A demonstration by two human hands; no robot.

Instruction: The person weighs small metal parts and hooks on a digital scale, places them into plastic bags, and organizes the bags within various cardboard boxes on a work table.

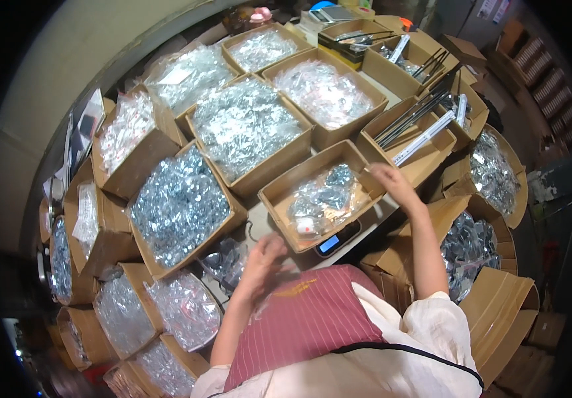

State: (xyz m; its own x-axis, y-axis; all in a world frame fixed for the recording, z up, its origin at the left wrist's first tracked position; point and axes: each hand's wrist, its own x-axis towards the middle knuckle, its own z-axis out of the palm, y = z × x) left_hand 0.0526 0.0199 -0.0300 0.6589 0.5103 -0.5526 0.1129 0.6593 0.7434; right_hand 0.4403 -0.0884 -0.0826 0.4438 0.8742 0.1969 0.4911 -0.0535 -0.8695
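Observation:
In front of me a small open cardboard box point(284, 223) rests on a digital scale point(329, 245) with a lit blue display. Inside lie clear plastic bags of small parts point(322, 199), with a small white item at the near end. My right hand point(395, 186) grips the box at its right rim, fingers bent over the edge. Near the box's front left corner, my left hand point(266, 262) is apart from it and smeared by motion, so its fingers do not read clearly. Beside that hand lie bags of dark metal parts point(225, 260).
Large cardboard boxes full of bagged metal parts point(245, 129) crowd the table's left and back. At right, a box holds dark rods and white rails point(425, 137). More open boxes of bagged parts point(469, 245) stand beside my right arm. Another scale point(334, 13) sits at the back.

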